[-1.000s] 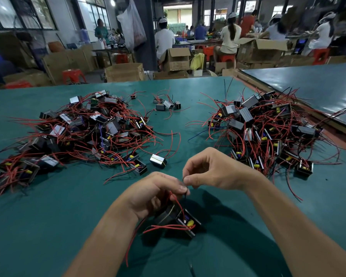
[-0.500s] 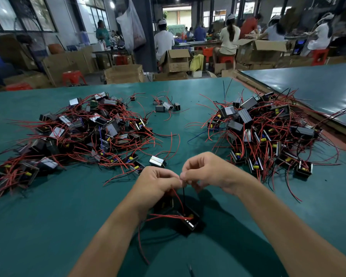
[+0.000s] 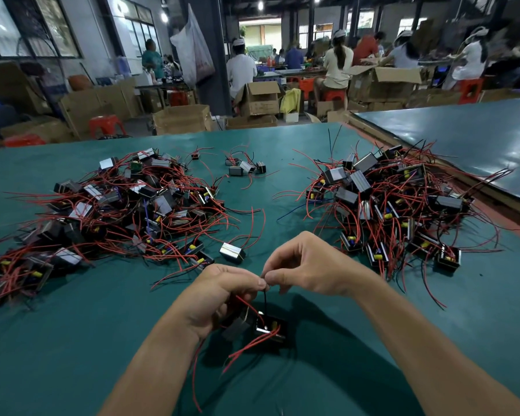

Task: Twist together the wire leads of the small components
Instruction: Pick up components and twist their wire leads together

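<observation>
Two pinches on one black lead (image 3: 265, 299): left hand (image 3: 222, 291), right hand (image 3: 308, 270), fingertips together.

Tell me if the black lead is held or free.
Held: left hand and right hand pinch the black lead above the component.

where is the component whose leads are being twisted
Head view, low centre: the component is just beneath the left hand and right hand, over the green table.

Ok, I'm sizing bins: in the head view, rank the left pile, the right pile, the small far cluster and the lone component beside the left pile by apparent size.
1. Left pile and right pile: they look alike, so not ranked.
2. Far cluster, though it lies farther away.
3. Lone component.
</observation>
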Demonstrator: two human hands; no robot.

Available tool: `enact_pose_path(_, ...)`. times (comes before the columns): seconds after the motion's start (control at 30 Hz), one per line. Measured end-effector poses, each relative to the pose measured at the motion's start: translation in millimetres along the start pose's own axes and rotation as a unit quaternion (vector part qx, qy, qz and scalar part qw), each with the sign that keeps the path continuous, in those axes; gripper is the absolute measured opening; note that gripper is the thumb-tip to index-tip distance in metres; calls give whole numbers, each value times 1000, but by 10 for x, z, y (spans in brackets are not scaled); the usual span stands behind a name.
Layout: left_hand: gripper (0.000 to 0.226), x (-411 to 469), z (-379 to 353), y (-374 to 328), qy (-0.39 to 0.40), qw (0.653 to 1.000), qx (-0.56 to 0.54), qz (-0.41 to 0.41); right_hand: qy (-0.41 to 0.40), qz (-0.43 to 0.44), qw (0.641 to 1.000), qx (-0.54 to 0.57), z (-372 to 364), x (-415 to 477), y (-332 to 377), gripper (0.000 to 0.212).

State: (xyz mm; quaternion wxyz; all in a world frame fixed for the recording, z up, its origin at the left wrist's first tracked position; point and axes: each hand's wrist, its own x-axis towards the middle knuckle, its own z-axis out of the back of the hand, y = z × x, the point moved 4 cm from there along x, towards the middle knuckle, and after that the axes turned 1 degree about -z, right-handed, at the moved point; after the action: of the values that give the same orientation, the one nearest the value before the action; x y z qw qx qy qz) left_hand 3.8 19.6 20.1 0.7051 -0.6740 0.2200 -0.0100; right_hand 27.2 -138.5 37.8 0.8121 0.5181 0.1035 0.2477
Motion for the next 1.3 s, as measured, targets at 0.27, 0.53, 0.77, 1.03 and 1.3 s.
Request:
enact_pose_path(0.27,15,17,11,9,23,999,16,25,23,15,1000,1,-14,-8,29,15)
enact_pose_path(0.53,7,41,-16,50,-30,999,35,-12,28,-55,997,-47,-45,-13,2,16)
enact_pose_path(0.77,16,-15,-141,-82,-76,939,257,-216,77,-185,979,-19,-55,-52,-70,31)
enact_pose_path(1.03,14,29,4,-54,-46,990,63,-120,70,-42,993,81,32,-78,43,16)
enact_pose_path(1.3,7,40,-25,0,-1,996,44,-81,25,-31,996,84,21,-27,2,17)
